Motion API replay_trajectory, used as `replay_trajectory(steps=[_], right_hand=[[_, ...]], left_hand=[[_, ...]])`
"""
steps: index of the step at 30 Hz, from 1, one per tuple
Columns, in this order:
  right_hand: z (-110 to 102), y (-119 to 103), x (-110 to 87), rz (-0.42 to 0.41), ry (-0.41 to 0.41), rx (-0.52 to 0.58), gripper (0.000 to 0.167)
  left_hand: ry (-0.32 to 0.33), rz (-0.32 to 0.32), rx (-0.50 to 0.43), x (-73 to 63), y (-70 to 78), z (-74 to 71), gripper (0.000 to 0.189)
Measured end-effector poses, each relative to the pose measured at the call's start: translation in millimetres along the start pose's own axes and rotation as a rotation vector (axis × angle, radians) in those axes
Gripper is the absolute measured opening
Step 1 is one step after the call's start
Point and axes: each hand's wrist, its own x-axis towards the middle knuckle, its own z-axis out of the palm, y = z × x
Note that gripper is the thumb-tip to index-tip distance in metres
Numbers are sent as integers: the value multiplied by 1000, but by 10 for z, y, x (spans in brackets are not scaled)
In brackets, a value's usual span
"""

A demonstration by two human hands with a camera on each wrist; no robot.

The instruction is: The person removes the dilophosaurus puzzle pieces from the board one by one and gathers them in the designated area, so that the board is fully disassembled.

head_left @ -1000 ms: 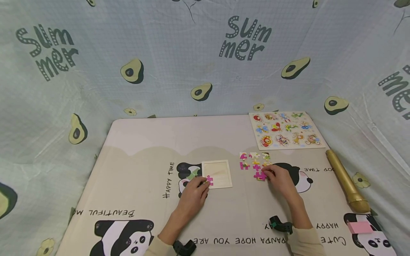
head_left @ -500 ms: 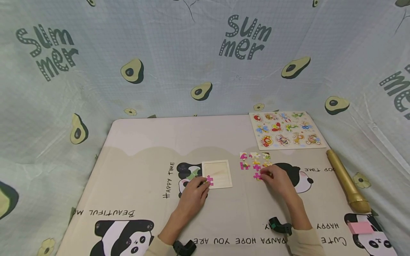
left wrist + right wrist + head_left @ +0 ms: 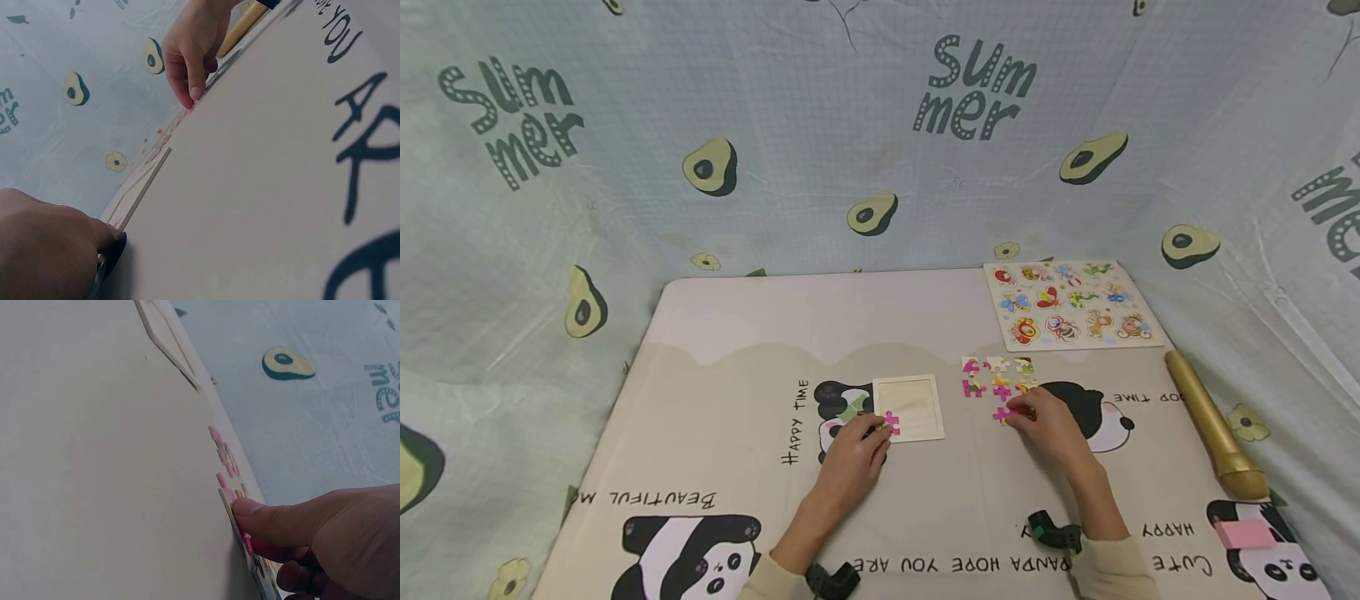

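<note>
A shallow wooden puzzle tray lies mid-table with one pink puzzle piece in its near-left corner. My left hand holds the tray at that corner, fingertips next to the piece; in the left wrist view the tray's edge runs out from under the hand. To the right, my right hand pinches a pink jigsaw piece at the near end of the loose pieces, its thumb on the piece's edge in the right wrist view. Fingers partly hide that piece.
Several loose pink, white and yellow puzzle pieces lie in rows right of the tray. Behind them is a board with insect pictures. A gold microphone and a pink block lie at the right.
My right hand has shifted slightly left over the near loose pieces, covering more of the pink one at its fingertips. My left hand and the tray have stayed put.
</note>
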Motion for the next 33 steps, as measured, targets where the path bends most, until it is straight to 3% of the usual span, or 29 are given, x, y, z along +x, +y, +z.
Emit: replay_trajectory(steps=[17, 25, 33], right_hand=[[-22, -248, 109, 34, 39, 39, 30], [146, -522, 226, -16, 24, 73, 30], [356, -786, 286, -66, -17, 130, 30]], left_hand=[[10, -23, -46, 7, -6, -28, 19], [31, -38, -70, -2, -6, -24, 17], [68, -53, -70, -7, -13, -1, 31]])
